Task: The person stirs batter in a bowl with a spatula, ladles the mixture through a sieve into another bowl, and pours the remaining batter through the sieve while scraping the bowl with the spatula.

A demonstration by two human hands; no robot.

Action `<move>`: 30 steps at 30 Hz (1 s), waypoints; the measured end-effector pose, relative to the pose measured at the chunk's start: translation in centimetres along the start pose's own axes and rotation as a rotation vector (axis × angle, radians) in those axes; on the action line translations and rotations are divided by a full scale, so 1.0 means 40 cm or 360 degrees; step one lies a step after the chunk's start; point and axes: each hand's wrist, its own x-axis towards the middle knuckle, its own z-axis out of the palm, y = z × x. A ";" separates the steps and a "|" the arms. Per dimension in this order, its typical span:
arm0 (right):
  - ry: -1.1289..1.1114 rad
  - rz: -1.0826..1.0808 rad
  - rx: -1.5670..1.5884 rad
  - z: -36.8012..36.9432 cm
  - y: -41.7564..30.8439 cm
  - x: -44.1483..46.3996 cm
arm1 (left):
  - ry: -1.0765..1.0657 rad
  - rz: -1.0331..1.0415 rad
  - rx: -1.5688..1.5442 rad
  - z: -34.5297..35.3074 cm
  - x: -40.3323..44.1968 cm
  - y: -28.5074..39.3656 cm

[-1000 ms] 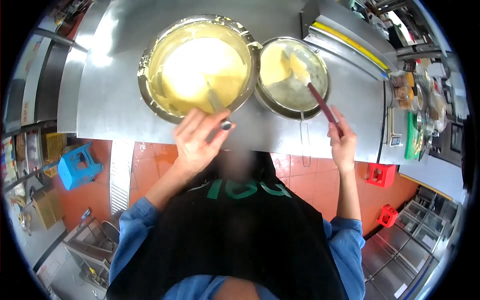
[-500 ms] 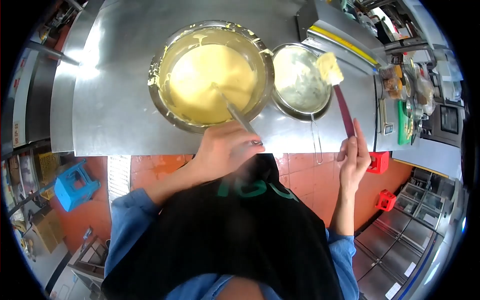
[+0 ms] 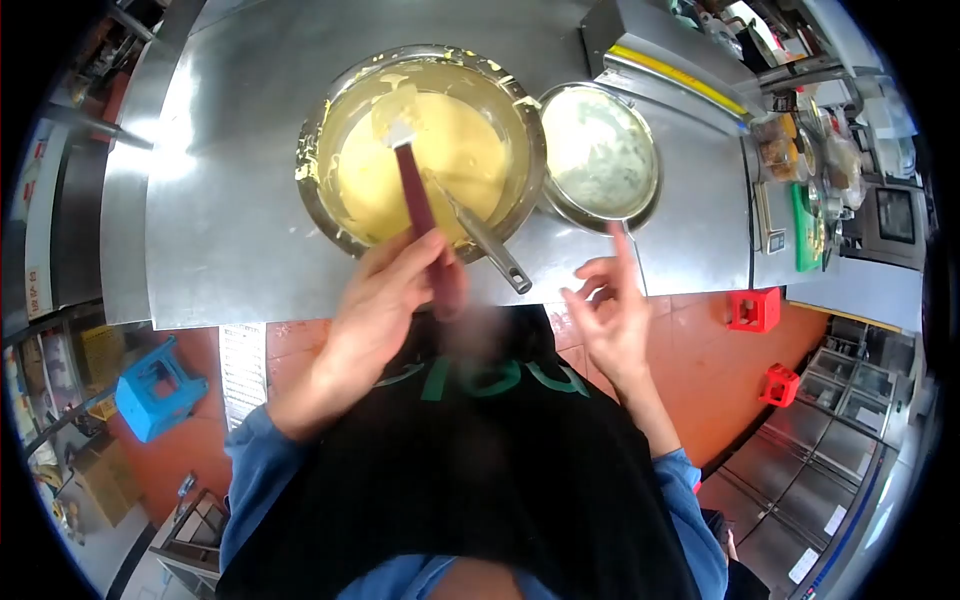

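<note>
My left hand point(image 3: 385, 300) is closed around the dark red handle of a spatula point(image 3: 415, 195). The spatula's coated blade is over the large metal bowl point(image 3: 311, 195) of yellow batter point(image 3: 465, 135). A metal utensil, probably a whisk point(image 3: 495, 255), leans in that bowl with its handle over the near rim; its working end is sunk in the batter. To the right, a round sieve point(image 3: 605, 150) with pale residue rests on a smaller metal bowl point(image 3: 580, 220). My right hand point(image 3: 615, 325) holds nothing, fingers apart, close to the sieve's wire handle.
Both bowls stand on a steel worktable point(image 3: 230, 230). Behind the sieve is a boxy metal machine with a yellow strip point(image 3: 675, 80). Farther right are a scale point(image 3: 772, 225) and a green board point(image 3: 805, 230). A blue stool point(image 3: 160, 390) and red stools point(image 3: 755, 310) stand on the floor.
The spatula has passed from my right hand to my left and moved left over the large bowl. My left hand has let go of the whisk. My right hand has moved left.
</note>
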 end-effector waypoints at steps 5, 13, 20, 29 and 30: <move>-0.0063 -0.0377 -0.0206 0.143 0.001 0.054 | 0.0065 -0.0103 -0.0077 -0.076 -0.047 -0.034; -0.0073 0.0478 0.0805 0.152 -0.072 0.334 | 0.0211 -0.0026 0.0087 -0.088 -0.081 -0.061; -0.0244 0.0137 0.0658 0.093 -0.082 0.206 | 0.0399 0.0167 0.0075 -0.086 -0.102 -0.087; -0.0214 0.0444 0.0678 -0.002 -0.109 0.206 | 0.0657 0.0372 0.0348 -0.032 -0.145 -0.083; -0.0235 0.0420 0.0652 -0.006 -0.110 0.206 | 0.0684 0.0397 0.0361 -0.031 -0.146 -0.089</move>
